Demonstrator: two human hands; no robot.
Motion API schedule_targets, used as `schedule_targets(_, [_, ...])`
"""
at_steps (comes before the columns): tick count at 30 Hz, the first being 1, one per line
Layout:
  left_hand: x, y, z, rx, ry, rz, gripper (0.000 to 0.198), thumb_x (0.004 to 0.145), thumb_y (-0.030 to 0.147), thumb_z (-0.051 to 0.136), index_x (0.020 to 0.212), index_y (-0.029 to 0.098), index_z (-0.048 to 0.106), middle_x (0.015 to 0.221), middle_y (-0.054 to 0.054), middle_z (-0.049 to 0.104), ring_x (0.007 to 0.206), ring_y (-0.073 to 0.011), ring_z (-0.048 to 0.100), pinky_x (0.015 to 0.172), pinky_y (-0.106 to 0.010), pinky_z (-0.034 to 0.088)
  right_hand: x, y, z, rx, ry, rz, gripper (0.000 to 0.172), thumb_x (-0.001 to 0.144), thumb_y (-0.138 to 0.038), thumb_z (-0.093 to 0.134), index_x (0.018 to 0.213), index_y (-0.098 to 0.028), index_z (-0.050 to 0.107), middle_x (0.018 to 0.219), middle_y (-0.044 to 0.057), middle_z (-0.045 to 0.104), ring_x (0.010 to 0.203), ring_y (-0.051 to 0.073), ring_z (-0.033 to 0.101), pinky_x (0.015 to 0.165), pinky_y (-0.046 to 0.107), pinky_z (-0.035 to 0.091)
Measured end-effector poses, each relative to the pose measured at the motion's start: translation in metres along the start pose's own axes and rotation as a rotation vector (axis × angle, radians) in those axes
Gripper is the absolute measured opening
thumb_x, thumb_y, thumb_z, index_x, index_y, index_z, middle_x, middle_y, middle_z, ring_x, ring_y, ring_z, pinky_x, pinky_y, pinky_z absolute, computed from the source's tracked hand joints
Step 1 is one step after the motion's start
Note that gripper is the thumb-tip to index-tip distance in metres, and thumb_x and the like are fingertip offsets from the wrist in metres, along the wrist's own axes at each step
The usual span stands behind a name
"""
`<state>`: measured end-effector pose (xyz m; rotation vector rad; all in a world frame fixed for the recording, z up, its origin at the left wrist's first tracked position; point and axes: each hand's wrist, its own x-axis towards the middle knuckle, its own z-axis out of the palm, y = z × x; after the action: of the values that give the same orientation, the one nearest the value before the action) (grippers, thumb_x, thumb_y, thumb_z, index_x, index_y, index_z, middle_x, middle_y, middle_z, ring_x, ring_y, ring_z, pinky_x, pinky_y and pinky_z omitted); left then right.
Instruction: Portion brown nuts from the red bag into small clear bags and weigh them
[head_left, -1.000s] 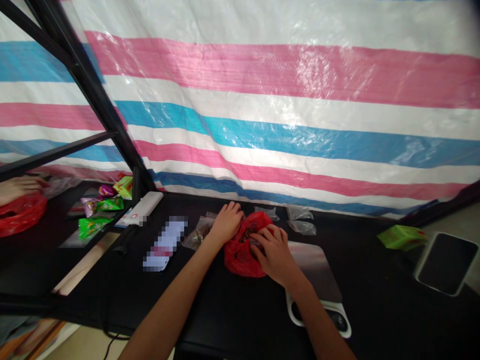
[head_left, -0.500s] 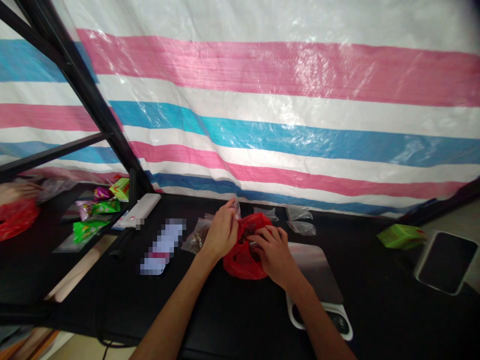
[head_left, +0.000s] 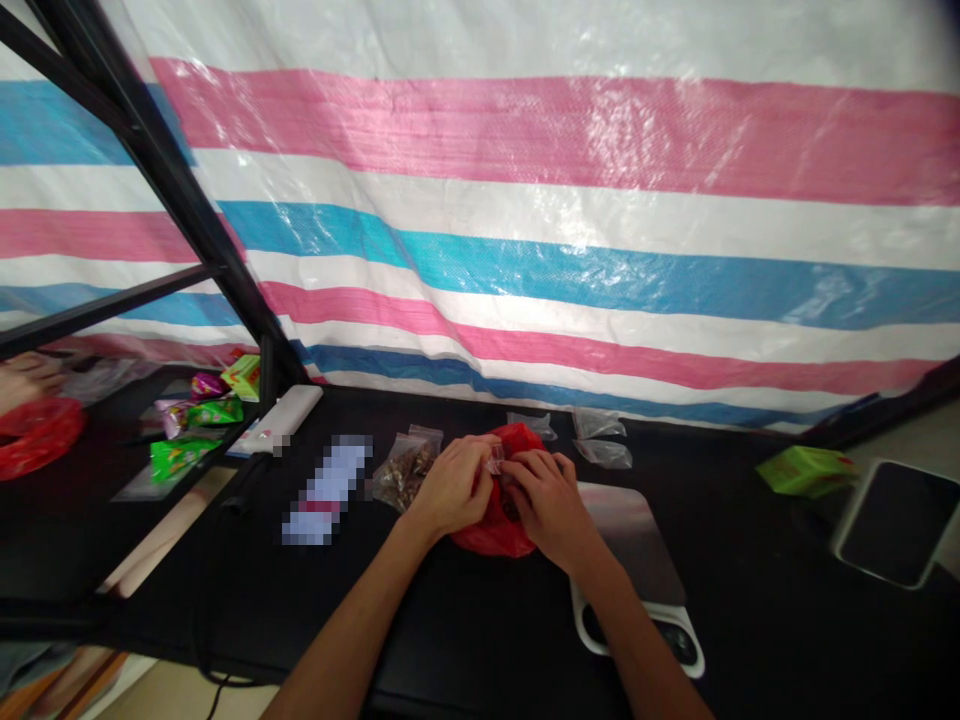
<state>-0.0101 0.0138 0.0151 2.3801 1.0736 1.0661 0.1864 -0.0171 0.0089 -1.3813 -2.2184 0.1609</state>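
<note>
My left hand [head_left: 454, 487] and my right hand [head_left: 550, 497] meet over a red plastic bag [head_left: 495, 535] on the black table top [head_left: 465, 640]. Between my fingers is a small clear plastic bag [head_left: 494, 460], pinched by my left hand. My right fingers close at the red bag's mouth, and they hide what is inside. A clear bag of brown pieces [head_left: 405, 473] lies just left of my left hand. Under my right wrist sits a steel kitchen scale [head_left: 634, 545].
Three empty clear bags [head_left: 600, 424] lie along the table's back edge, below a striped tarpaulin [head_left: 570, 250]. To the left are a pixelated packet [head_left: 326, 490], a white box [head_left: 281, 420] and green snack packets [head_left: 180, 458]. A green box [head_left: 806, 472] lies at right.
My left hand has come down and to the right, bringing the small clear bag from above the red bag in against my right hand. The brown-filled bag now shows more.
</note>
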Motion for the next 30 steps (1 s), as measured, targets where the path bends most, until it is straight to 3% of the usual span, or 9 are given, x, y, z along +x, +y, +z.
schedule_targets(6, [0.000, 0.003, -0.002, 0.034, -0.038, -0.025, 0.022, 0.086, 0.009, 0.049, 0.101, 0.022, 0.056, 0.122, -0.010, 0.068, 0.117, -0.0252, 0.061, 0.104, -0.043, 0.049, 0.003, -0.005, -0.005, 0.052, 0.099, -0.003, 0.038, 0.100, -0.024, 0.054, 0.137, -0.024, 0.056, 0.131, 0.009, 0.066, 0.122, 0.025, 0.057, 0.106, 0.042, 0.033])
schedule_targets(11, [-0.004, 0.002, 0.001, -0.015, -0.060, 0.025, 0.035, 0.085, 0.008, 0.049, 0.117, 0.021, 0.054, 0.129, -0.011, 0.065, 0.120, -0.0250, 0.059, 0.109, -0.044, 0.046, 0.004, -0.009, -0.010, 0.089, 0.140, -0.050, 0.015, 0.102, -0.025, 0.054, 0.106, -0.026, 0.068, 0.113, 0.005, 0.071, 0.112, 0.023, 0.059, 0.102, 0.039, 0.038])
schedule_targets(16, [-0.007, 0.003, 0.007, -0.063, -0.074, -0.015, 0.049, 0.090, 0.022, 0.057, 0.137, 0.018, 0.044, 0.134, -0.015, 0.060, 0.124, -0.0271, 0.058, 0.109, -0.046, 0.047, 0.003, -0.008, -0.011, 0.099, 0.170, -0.048, 0.015, 0.102, -0.025, 0.054, 0.105, -0.024, 0.068, 0.112, 0.006, 0.070, 0.110, 0.023, 0.059, 0.098, 0.039, 0.041])
schedule_targets(19, [-0.004, 0.003, 0.011, -0.092, -0.052, -0.095, 0.049, 0.094, 0.034, 0.060, 0.137, 0.019, 0.044, 0.135, -0.014, 0.060, 0.124, -0.0262, 0.059, 0.109, -0.044, 0.048, 0.004, -0.006, -0.012, 0.121, 0.172, -0.040, 0.017, 0.102, -0.024, 0.051, 0.105, -0.023, 0.068, 0.111, 0.008, 0.070, 0.110, 0.024, 0.059, 0.098, 0.039, 0.042])
schedule_targets(22, [-0.002, 0.004, 0.009, -0.104, 0.014, -0.202, 0.041, 0.098, 0.034, 0.055, 0.135, 0.021, 0.045, 0.132, -0.012, 0.064, 0.121, -0.0242, 0.063, 0.106, -0.042, 0.050, 0.005, -0.002, -0.016, 0.127, 0.153, -0.007, 0.019, 0.101, -0.023, 0.051, 0.111, -0.023, 0.067, 0.115, 0.008, 0.070, 0.112, 0.025, 0.060, 0.100, 0.040, 0.042])
schedule_targets(27, [-0.020, 0.020, 0.000, 0.078, 0.211, -0.536, 0.039, 0.101, 0.039, 0.048, 0.136, 0.023, 0.044, 0.122, -0.012, 0.069, 0.107, -0.0288, 0.070, 0.093, -0.045, 0.055, 0.006, 0.004, -0.016, 0.109, 0.085, -0.048, 0.029, 0.098, -0.012, 0.050, 0.115, -0.025, 0.068, 0.118, 0.005, 0.072, 0.115, 0.022, 0.060, 0.105, 0.040, 0.038])
schedule_targets(30, [-0.041, 0.035, 0.009, 0.208, 0.127, -0.631, 0.048, 0.098, 0.047, 0.053, 0.138, 0.022, 0.044, 0.128, -0.017, 0.065, 0.105, -0.0331, 0.071, 0.086, -0.044, 0.056, 0.005, 0.005, -0.012, 0.080, 0.058, -0.060, 0.031, 0.094, -0.010, 0.052, 0.115, -0.025, 0.069, 0.119, 0.005, 0.073, 0.117, 0.022, 0.059, 0.106, 0.040, 0.037])
